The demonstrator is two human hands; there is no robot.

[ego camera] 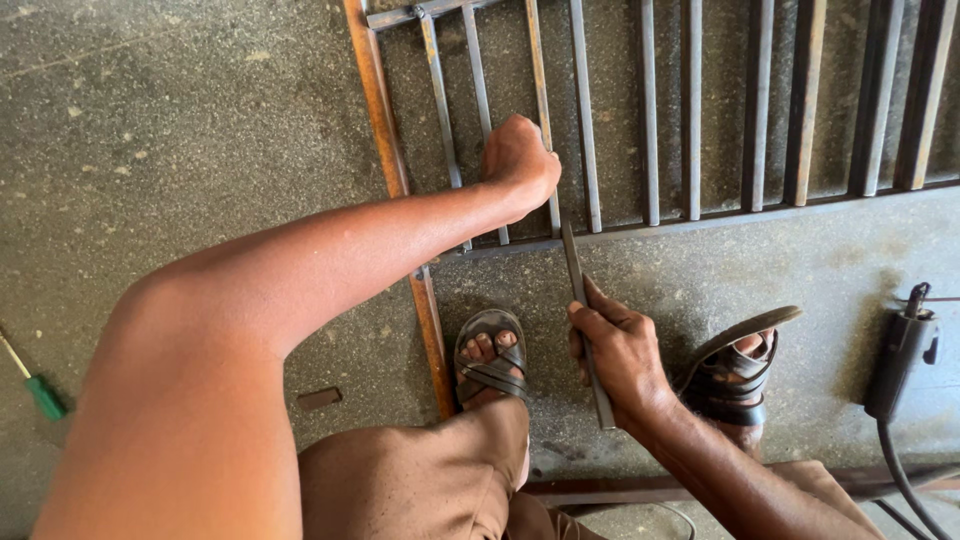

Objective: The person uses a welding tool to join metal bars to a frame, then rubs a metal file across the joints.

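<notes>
One flat steel bar [584,320] clamped in the right hand [618,355], fingers closed around it, tip up against the grille's lower rail [700,222]. Left hand [518,165] wrapped shut on an upright bar [548,140] of the grille. Best kept square and steady, clear of the sandalled foot [490,358] on the concrete floor [180,140].

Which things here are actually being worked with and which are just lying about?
In use: left hand gripping a bar of the metal grille; right hand holding a flat metal strip.
Lying about: green-handled screwdriver, welding electrode holder, small metal offcut.
</notes>
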